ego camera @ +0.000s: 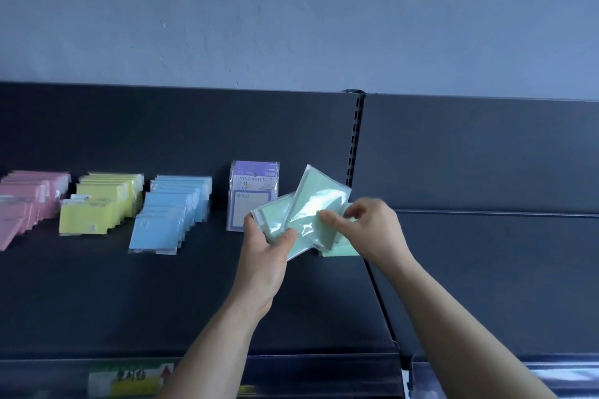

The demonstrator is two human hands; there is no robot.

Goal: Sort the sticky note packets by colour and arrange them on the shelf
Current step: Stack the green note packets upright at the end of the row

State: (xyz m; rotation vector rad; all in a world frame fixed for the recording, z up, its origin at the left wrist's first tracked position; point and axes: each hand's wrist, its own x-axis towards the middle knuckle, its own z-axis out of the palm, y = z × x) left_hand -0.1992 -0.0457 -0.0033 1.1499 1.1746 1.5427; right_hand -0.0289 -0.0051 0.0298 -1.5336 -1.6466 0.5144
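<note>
I count 4 colours sorted on the shelf [129, 295]: pink packets [29, 201], yellow packets [100, 204] and blue packets [168, 207], all left of the purple packets [252, 194]. Green is left to do: just right of the purple packets, my left hand [265, 246] grips fanned green packets [304, 217] and my right hand [366, 227] pinches the top one.

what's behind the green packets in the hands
The purple packets stand upright behind the green packets, against the back panel. Their lower right corner is covered, and whatever lies directly behind the fanned green ones cannot be seen.
</note>
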